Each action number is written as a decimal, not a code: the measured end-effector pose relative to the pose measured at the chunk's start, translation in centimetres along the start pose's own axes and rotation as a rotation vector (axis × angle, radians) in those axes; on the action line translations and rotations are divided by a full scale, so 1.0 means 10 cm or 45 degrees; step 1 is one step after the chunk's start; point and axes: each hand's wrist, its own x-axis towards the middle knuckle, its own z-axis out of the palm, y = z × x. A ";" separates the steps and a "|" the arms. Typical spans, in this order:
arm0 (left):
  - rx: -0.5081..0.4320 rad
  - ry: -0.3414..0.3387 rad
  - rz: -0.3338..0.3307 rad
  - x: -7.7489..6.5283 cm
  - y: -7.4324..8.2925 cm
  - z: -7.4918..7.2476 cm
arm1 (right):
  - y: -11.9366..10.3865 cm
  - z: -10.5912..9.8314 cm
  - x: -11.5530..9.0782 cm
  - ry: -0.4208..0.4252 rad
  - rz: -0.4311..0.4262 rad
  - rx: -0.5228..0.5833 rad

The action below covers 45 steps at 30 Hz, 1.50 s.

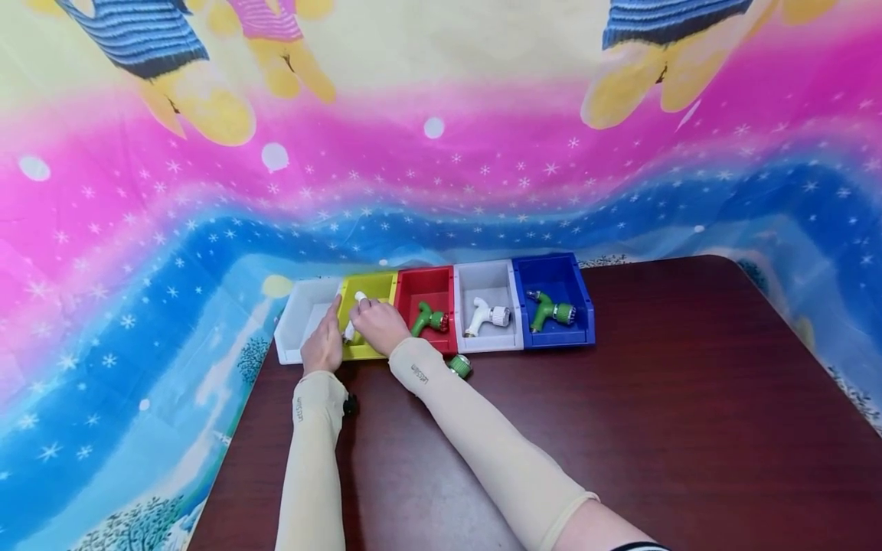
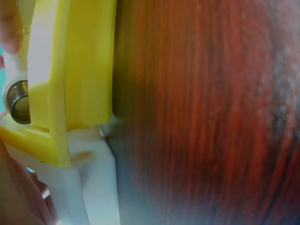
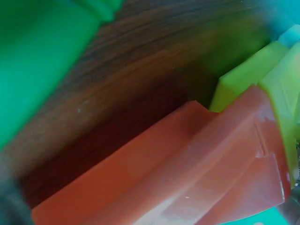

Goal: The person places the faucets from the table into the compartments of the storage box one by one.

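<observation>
My right hand (image 1: 377, 325) grips a white tap (image 1: 349, 331) inside the yellow bin (image 1: 372, 352). The tap's white upper end pokes out above the fingers, and its threaded metal end shows over the bin's front in the left wrist view. Beside it, my left hand (image 1: 322, 342) rests with straight fingers along the side where the yellow bin meets the leftmost white bin (image 1: 292, 337). A green tap (image 1: 460, 366) lies on the table, partly hidden by the right sleeve. It looms large as a green shape (image 3: 37, 61) in the right wrist view.
Bins stand in a row at the table's back edge. Right of the yellow one, a red bin (image 1: 426, 279) holds a green tap (image 1: 429, 318), a white bin (image 1: 485, 274) a white tap (image 1: 486, 316), and a blue bin (image 1: 551, 269) a green tap (image 1: 550, 311). A patterned cloth (image 1: 441, 168) hangs behind.
</observation>
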 end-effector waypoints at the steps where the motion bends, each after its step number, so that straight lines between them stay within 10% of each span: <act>1: -0.003 0.003 0.000 -0.01 0.00 0.00 | 0.00 0.01 0.00 -0.002 0.004 0.005; 45: -0.016 0.000 0.010 0.00 -0.03 0.02 | -0.02 0.21 -0.03 -0.216 0.118 0.048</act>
